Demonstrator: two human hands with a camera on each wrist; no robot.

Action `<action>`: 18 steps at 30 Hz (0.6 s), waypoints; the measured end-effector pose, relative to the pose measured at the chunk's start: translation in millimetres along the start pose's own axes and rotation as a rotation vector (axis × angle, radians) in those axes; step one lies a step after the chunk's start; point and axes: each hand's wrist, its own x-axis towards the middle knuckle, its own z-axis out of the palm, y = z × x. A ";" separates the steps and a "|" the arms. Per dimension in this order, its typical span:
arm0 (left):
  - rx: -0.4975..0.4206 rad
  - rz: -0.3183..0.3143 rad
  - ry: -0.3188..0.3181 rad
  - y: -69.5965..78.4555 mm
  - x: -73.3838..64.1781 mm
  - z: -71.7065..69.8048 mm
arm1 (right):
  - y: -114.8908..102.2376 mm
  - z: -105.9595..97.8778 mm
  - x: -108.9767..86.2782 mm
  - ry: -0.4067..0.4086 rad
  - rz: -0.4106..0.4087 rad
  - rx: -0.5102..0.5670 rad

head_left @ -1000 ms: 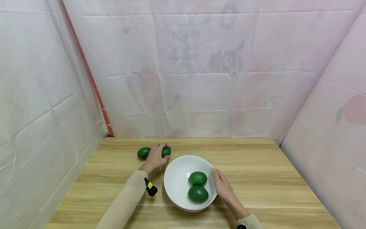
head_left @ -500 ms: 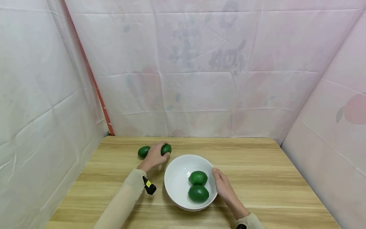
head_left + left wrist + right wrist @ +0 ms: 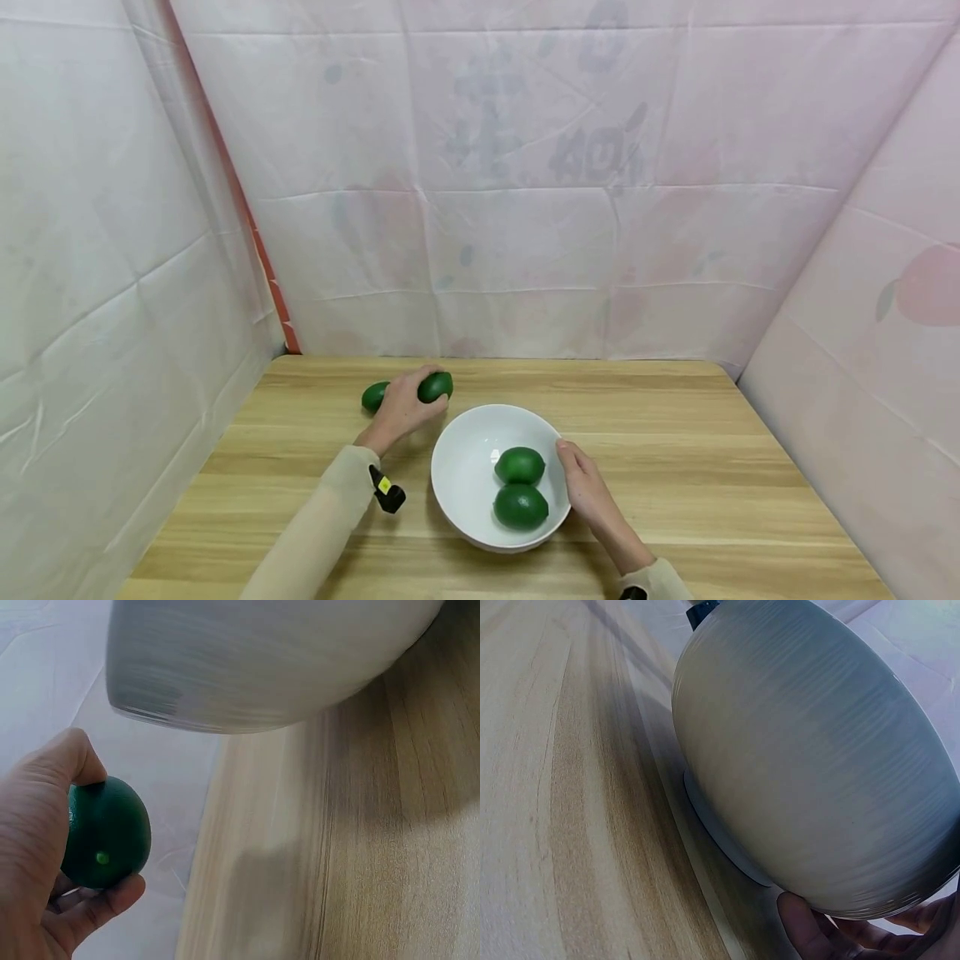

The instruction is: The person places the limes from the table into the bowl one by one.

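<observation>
My left hand grips a green lime between thumb and fingers. In the left wrist view this lime shows its small pale tip, and it is held above the tabletop. A second lime lies just left of that hand, partly hidden behind it. Two more limes, one behind the other, rest inside a white bowl. With the thumb at the rim and fingers against the outer wall, my right hand holds the bowl's right side. The right wrist view shows fingertips below the bowl wall.
The bowl stands on a light wooden table, nearer its front. White printed cloth hangs behind the back edge and along both sides. A black camera strap sits on the left wrist.
My left hand has lifted the lime slightly and shifted it a little away from the one beside it. The right hand and the bowl have kept their place.
</observation>
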 end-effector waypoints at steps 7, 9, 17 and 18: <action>0.002 0.091 0.040 5.9 -2.8 -4.2 | 0.0 -0.4 -0.1 -0.003 0.003 0.002; 0.003 0.117 0.046 10.7 -3.5 -5.6 | -0.1 -0.5 -0.1 -0.002 0.003 -0.003; -0.018 0.243 0.036 38.4 -6.0 -11.2 | 0.2 -0.7 0.3 -0.004 -0.001 -0.012; -0.020 0.257 0.031 41.9 -6.5 -11.8 | 0.2 -0.6 0.5 -0.003 -0.001 -0.011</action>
